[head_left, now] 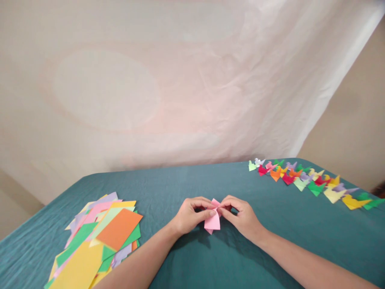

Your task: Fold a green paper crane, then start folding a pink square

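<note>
A small piece of folded pink paper [213, 222] is held up just above the green tablecloth, near the middle of the table. My left hand [191, 216] pinches its left side between thumb and fingers. From the other side, my right hand [240, 214] grips the paper's upper right part with thumb and forefinger. The lower end of the paper flares out below the fingertips, and a pink corner sticks up between the two hands. The fingers hide the folds in the middle.
Loose coloured paper sheets [120, 229] lie in an overlapping pile at the left. Folded paper birds [300, 184] in several colours stand in rows along the right far side of the green-covered table [162, 184]. A pale cloth [186, 88] hangs behind.
</note>
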`<state>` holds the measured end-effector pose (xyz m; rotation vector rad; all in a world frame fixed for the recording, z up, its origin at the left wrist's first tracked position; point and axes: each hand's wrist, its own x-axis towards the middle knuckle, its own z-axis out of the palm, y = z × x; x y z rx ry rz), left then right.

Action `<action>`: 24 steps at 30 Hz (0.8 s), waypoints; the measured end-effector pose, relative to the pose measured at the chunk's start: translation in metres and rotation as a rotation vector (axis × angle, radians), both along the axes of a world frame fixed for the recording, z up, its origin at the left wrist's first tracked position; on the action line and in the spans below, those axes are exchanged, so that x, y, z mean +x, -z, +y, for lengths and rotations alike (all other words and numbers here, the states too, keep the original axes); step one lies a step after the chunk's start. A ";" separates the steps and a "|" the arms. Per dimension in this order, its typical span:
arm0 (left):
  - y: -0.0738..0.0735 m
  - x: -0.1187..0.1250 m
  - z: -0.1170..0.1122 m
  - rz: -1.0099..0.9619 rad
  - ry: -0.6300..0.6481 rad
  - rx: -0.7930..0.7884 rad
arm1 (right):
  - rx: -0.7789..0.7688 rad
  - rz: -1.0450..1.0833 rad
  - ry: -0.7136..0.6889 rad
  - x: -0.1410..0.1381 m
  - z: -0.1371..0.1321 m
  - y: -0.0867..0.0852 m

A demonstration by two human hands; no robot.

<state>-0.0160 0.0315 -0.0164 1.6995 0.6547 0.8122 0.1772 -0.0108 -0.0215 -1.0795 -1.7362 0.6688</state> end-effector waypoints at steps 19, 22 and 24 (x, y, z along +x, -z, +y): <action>0.002 0.009 -0.006 -0.118 -0.226 -0.136 | -0.094 0.053 -0.016 -0.001 -0.004 -0.001; 0.004 0.009 -0.005 -0.141 -0.228 -0.140 | -0.094 0.041 0.002 -0.001 -0.003 0.002; 0.005 0.009 -0.004 -0.144 -0.224 -0.134 | -0.090 0.042 0.005 -0.001 -0.002 0.002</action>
